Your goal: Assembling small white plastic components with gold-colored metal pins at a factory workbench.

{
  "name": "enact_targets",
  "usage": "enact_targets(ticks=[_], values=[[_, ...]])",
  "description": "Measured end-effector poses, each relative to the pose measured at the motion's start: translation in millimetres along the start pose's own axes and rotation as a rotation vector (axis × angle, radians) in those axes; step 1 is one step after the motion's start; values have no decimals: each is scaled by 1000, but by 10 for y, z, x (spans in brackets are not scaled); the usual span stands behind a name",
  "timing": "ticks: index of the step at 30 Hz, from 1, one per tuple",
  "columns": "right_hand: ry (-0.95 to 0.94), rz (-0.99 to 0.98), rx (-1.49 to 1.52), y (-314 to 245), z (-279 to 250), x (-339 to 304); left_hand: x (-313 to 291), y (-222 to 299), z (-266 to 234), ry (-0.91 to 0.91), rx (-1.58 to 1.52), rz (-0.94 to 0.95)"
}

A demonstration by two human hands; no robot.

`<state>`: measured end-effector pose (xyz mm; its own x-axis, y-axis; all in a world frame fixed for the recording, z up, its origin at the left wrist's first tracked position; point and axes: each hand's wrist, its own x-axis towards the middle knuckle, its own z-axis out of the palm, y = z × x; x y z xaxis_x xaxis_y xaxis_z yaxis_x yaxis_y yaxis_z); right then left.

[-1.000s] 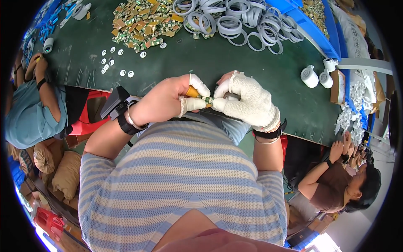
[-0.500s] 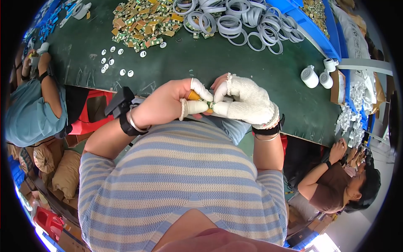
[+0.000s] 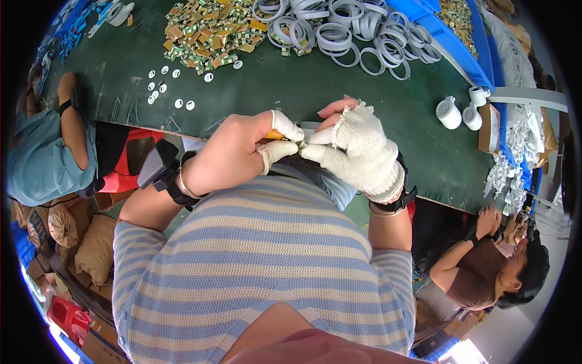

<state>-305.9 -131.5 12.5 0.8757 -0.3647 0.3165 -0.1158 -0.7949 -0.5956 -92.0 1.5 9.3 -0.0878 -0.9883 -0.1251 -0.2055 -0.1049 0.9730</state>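
Note:
My left hand point(image 3: 233, 145) has white covers on its thumb and forefinger, which are closed in a pinch. Between them shows an orange-brown strip point(image 3: 276, 134), apparently part of a small circuit board. My right hand point(image 3: 364, 151), in a white knitted glove with bare fingertips, meets the left at the tips. Its thumb and forefinger press together at a tiny green-and-white bit point(image 3: 304, 144), seemingly the same board's edge. Its other fingers are raised. Something grey lies partly hidden behind the fingertips.
On the green table point(image 3: 242, 91) lie a heap of small circuit boards point(image 3: 212, 33), several grey rings point(image 3: 364, 36) and several white discs point(image 3: 190, 105). White cylindrical housings point(image 3: 448, 113) stand at right, near a blue bin point(image 3: 418, 18). Co-workers sit at both sides.
My right hand has turned, its fingers lifting away from the table edge. The left hand has shifted slightly left, and less of the green board shows. The left co-worker's hand has moved.

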Motion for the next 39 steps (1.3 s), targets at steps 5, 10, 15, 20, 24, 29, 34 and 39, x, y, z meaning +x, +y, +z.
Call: enact_targets(ticks=[5, 10, 15, 20, 24, 29, 34, 39], values=[[-86, 108, 51, -59, 21, 47, 14, -29, -37, 0, -81, -26], [214, 100, 130, -2, 291, -82, 70, -224, 27, 28, -374, -104], [175, 35, 178, 63, 252, -60, 79, -233, 33, 2, -402, -163], [78, 156, 339, 62, 208, -70, 77, -231, 31, 1, -330, -80], [53, 309, 512, 85, 189, -101, 115, -218, 10, -74, -420, -120], [-68, 235, 445, 101, 63, -61, 110, -189, 37, -61, -414, -120], [18, 231, 381, 96, 125, -82, 112, -179, 24, -33, -327, -106], [25, 87, 30, -1, 47, 28, 83, -237, 35, 22, -216, 0]])
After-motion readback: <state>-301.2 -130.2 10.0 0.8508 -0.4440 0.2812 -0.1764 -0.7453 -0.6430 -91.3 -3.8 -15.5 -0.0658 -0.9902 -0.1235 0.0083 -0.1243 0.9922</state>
